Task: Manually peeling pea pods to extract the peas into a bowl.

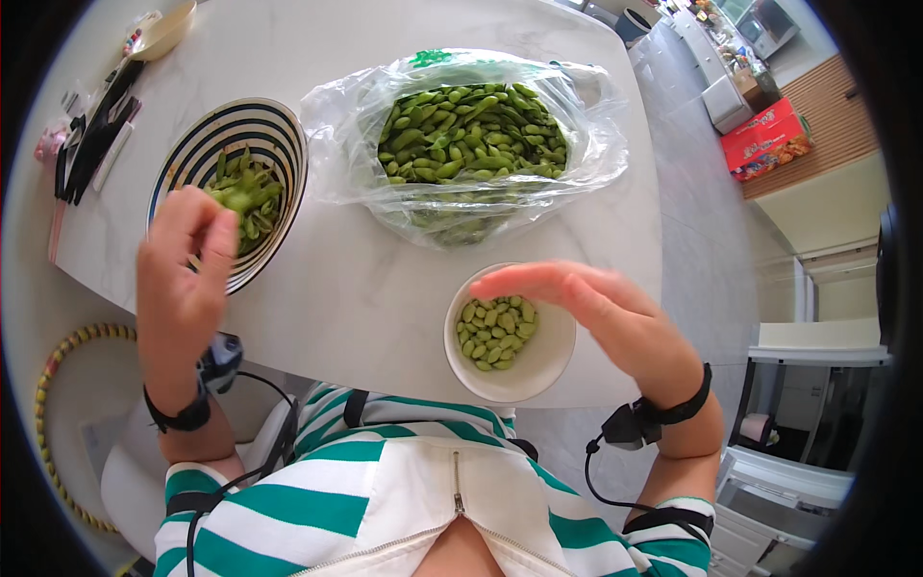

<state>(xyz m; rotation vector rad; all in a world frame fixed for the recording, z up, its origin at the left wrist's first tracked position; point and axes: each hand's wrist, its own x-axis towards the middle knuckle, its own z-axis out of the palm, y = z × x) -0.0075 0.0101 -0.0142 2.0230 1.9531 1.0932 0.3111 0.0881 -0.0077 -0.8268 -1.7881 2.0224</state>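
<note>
My left hand [189, 267] is over the near side of a striped bowl [285, 137], its thumb and forefinger pinched on a blurred green pod [236, 199]. Green pods or empty hulls [265, 205] lie in that bowl. My right hand [577, 296] is raised over the rim of a white bowl [551, 360], fingers extended; nothing shows in it, though its palm side is partly hidden. Shelled green beans [497, 332] lie in the white bowl. Beyond the two bowls, a clear plastic bag [339, 159] stands wide at its mouth, full of green soybean pods [472, 133].
The marble-patterned table [346, 303] has a curved right edge. A cream bowl [167, 32] and dark long items [108, 130] lie at its far left. A white chair [137, 469] and a yellow-and-dark hoop [45, 404] are at lower left. A red box [768, 141] stands off to the right.
</note>
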